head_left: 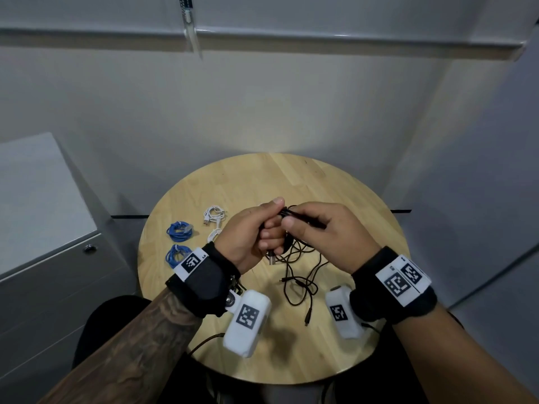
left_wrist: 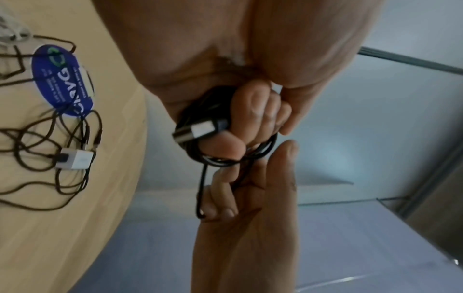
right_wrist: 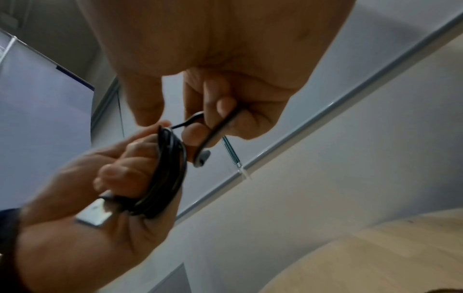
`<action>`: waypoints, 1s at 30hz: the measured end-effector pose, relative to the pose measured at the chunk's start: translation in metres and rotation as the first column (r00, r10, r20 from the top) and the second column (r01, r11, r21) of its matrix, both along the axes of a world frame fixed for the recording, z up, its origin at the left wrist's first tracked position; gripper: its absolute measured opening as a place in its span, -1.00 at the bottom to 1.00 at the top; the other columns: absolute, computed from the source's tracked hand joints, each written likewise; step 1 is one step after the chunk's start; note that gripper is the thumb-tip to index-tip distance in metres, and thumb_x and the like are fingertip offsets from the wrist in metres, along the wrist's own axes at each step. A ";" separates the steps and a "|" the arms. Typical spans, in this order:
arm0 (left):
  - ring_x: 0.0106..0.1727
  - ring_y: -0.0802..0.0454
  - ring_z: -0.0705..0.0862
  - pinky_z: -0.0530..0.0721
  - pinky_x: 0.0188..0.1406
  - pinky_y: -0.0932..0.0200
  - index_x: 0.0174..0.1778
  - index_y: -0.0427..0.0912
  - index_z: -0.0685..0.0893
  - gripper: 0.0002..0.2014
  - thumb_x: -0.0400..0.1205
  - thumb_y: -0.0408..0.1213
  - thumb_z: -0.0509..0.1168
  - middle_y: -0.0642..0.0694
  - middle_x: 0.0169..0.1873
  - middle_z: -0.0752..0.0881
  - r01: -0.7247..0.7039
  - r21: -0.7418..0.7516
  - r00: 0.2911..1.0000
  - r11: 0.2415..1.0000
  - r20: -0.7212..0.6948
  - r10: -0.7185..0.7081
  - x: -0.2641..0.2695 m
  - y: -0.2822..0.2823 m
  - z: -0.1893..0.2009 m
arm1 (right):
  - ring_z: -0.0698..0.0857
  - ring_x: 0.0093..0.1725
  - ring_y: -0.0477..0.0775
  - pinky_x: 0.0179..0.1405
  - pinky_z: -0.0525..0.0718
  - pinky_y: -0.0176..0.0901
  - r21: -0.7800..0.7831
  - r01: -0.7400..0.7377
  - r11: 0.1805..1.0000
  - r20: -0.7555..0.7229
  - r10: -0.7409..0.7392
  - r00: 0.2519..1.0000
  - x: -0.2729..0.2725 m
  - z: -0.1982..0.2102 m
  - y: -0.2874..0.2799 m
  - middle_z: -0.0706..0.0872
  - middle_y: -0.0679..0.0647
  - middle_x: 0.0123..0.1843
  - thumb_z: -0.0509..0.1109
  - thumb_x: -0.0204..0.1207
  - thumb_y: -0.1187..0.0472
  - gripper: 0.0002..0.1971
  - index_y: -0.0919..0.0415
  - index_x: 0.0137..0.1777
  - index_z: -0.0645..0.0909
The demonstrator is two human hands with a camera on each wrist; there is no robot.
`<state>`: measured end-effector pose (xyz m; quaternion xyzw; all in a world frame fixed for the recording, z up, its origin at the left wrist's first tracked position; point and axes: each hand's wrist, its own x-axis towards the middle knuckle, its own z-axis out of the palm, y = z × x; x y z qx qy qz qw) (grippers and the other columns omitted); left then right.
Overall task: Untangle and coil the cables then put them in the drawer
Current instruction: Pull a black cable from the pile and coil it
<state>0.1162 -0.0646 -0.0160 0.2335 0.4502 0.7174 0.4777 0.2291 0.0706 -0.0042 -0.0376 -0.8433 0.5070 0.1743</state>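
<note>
Head view: my left hand (head_left: 250, 231) has its grip clenched round a black coil (head_left: 287, 243), loops wrapped over the curled fingers, a USB plug (head_left: 271, 260) hanging below the fist. My right hand (head_left: 323, 228) pinches the loose end of the same cable (head_left: 306, 221) just beside the left thumb. Both hands are held above the surface (head_left: 335, 185), touching each other. Most of the coil is hidden inside the fist here.

Left wrist view shows it better: coil (left_wrist: 200, 144) round my fingers (left_wrist: 255, 111), plug (left_wrist: 194, 131) across them, blurred. A strand drops to the right hand (left_wrist: 245, 208). Behind, more black cable (left_wrist: 50, 158) lies tangled on the surface (left_wrist: 75, 237) with a white adapter (left_wrist: 75, 161) and a blue oval tag (left_wrist: 61, 79); its small print is unreadable, and the tangle is cut off at the frame edge.

Right wrist view: my fingers (right_wrist: 200, 136) hold the cable end (right_wrist: 220, 128), its tip connector (right_wrist: 201, 158) too blurred to identify.

Two blue coils (head_left: 178, 230) and white cables (head_left: 214, 217) lie on the surface's left part, one white cable partly hidden by my left wrist. A grey cabinet (head_left: 43, 258) stands to the left; I cannot tell which drawer front is which.
</note>
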 end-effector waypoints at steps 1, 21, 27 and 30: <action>-0.72 0.16 0.24 0.43 -0.52 0.17 -0.55 -0.08 0.35 -0.56 0.65 -0.03 0.19 0.05 -0.70 0.26 -0.002 0.012 0.999 1.000 0.045 0.002 -0.001 0.000 -0.001 | 0.65 -0.29 -0.11 -0.20 0.61 -0.17 -0.016 -0.024 1.000 0.037 0.024 0.999 0.000 -0.001 -0.002 0.70 -0.04 -0.33 0.52 0.57 0.13 -0.90 0.13 -0.12 0.73; -0.45 -0.07 0.55 0.63 -0.29 0.16 -0.34 -0.30 0.55 -0.62 0.69 -0.09 0.22 -0.16 -0.50 0.50 0.114 -0.089 0.983 0.990 -0.136 -0.126 -0.002 -0.008 0.007 | 0.56 -0.44 -0.27 -0.38 0.41 -0.52 0.265 -0.130 0.955 0.206 0.075 0.976 0.005 0.018 0.001 0.56 -0.38 -0.51 0.50 0.52 0.26 -0.71 -0.14 -0.29 0.56; -0.34 -0.12 0.65 0.65 -0.20 0.13 -0.29 -0.31 0.57 -0.65 0.68 -0.12 0.15 -0.19 -0.44 0.54 0.129 -0.086 0.938 0.988 -0.313 -0.149 -0.002 -0.012 0.007 | 0.81 -0.08 -0.19 0.08 0.71 -0.18 0.161 -0.147 0.976 0.215 0.110 0.970 0.007 0.019 0.001 0.83 -0.17 -0.18 0.44 0.48 0.36 -0.75 -0.09 -0.16 0.67; -0.30 -0.12 0.66 0.62 -0.13 0.10 -0.29 -0.31 0.55 -0.65 0.68 -0.13 0.12 -0.18 -0.41 0.55 0.093 -0.080 0.915 0.992 -0.385 -0.117 -0.003 -0.015 0.003 | 0.83 0.01 -0.08 0.21 0.73 0.09 0.168 -0.155 0.973 0.211 0.118 0.970 0.007 0.018 0.002 0.85 -0.08 -0.09 0.46 0.46 0.31 -0.79 -0.06 -0.08 0.72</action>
